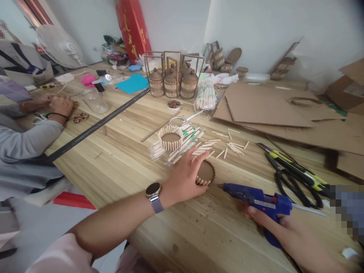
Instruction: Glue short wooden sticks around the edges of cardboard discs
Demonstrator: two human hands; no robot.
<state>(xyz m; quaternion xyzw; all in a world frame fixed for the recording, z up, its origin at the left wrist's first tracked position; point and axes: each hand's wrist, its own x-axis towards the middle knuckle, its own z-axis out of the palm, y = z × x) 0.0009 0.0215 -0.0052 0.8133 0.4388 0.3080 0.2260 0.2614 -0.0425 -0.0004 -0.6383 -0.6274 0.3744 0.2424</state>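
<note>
My right hand [281,227] is wrapped round the handle of a blue hot glue gun [256,197], whose nozzle points left, close to the right edge of a round cardboard base [207,172]. A few short wooden sticks stand along the near rim of that base. My left hand [186,176], with a watch [153,191] on the wrist, curves round the base's left side, thumb at the near edge and fingers at the far edge. Just beyond it, a round cup of upright sticks [171,140] sits on packets of wrapped sticks [184,146].
Loose cut sticks [234,148] lie behind the base. To the right are black scissors [292,185], a yellow-black utility knife [295,163] and cardboard sheets [264,106]. Finished lidded baskets [172,85] stand at the back. At left, a co-worker's hands [61,104] handle beads.
</note>
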